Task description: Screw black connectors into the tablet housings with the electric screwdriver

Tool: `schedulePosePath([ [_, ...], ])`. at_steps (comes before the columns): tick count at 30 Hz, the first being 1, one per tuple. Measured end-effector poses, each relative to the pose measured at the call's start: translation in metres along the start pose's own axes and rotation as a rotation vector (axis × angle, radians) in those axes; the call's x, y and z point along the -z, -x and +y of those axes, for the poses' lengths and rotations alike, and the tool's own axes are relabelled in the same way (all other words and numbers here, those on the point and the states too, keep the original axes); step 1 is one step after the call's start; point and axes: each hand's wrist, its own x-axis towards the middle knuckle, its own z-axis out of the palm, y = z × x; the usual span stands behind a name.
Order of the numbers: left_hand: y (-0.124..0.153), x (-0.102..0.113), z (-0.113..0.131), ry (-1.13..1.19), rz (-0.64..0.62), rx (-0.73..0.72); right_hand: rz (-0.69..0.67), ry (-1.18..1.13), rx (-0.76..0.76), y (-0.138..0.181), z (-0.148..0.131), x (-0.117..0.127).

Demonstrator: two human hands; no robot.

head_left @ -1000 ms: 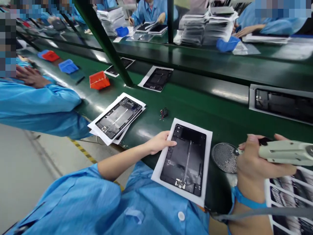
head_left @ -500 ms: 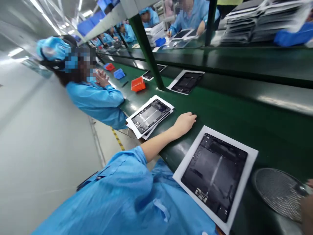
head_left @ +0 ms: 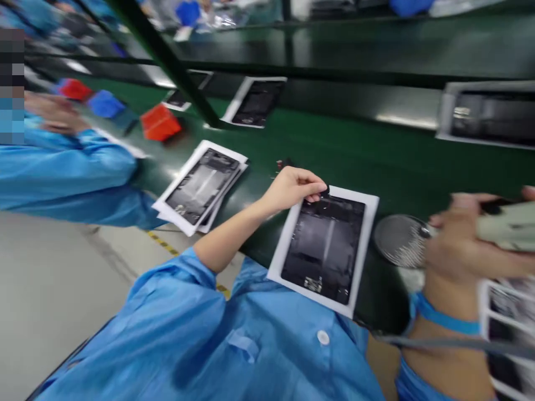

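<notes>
Black and glossy, a tablet shell (head_left: 324, 250) lies open side up on a white sheet (head_left: 365, 234), at the near edge of a green bench (head_left: 376, 156) just in front of the person. The left hand (head_left: 295, 188) is over its upper left corner, thumb and forefinger pinched together on a small dark piece (head_left: 325, 191); it covers that corner, so whether the piece touches the shell I cannot tell. Just beyond the knuckles, partly hidden, sit some tiny dark parts (head_left: 286, 164).

To the shell's right is a round metal dish (head_left: 388, 234) with small shiny bits in it. The right hand (head_left: 463, 239), blurred, is wrapped around a pale handheld tool (head_left: 507, 225) and overlaps the dish's right side. A grey cable (head_left: 451, 342) crosses in front of that forearm and a white-edged tray (head_left: 484, 306).

To the left lies a small stack of sheets and shells (head_left: 203, 186); past it are a red bin (head_left: 161, 122) and a co-worker's blue sleeve (head_left: 67, 172). A slanting green post (head_left: 167, 61) blocks part of a farther tablet (head_left: 179, 99).
</notes>
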Motion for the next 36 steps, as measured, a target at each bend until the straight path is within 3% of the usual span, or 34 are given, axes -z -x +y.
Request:
schedulePosePath([
  [2,-0.012,-0.024,0.006,-0.034,-0.129,-0.023,-0.041,-0.085,0.234,-0.003,-0.001,0.001],
  [3,-0.019,-0.035,0.007,-0.084,-0.158,-0.068,-0.131,-0.045,0.226,-0.002,-0.004,0.0],
  [6,-0.039,-0.068,0.0,-0.263,-0.164,-0.209,-0.198,0.037,0.196,0.006,-0.018,-0.003],
  [10,-0.058,-0.093,-0.016,-0.463,-0.095,-0.252,-0.219,0.114,0.109,0.011,-0.031,-0.002],
  [17,-0.055,-0.091,-0.026,-0.574,-0.058,-0.277,-0.222,0.044,0.006,0.007,-0.035,-0.002],
  [23,-0.057,-0.088,-0.028,-0.549,-0.077,-0.281,-0.235,0.054,0.011,0.009,-0.033,-0.003],
  [29,-0.051,-0.091,-0.033,-0.675,-0.059,-0.362,-0.245,0.047,0.066,0.006,-0.036,-0.003],
  [36,-0.057,-0.091,-0.039,-0.705,-0.082,-0.391,-0.219,0.035,0.062,0.014,-0.05,0.013],
])
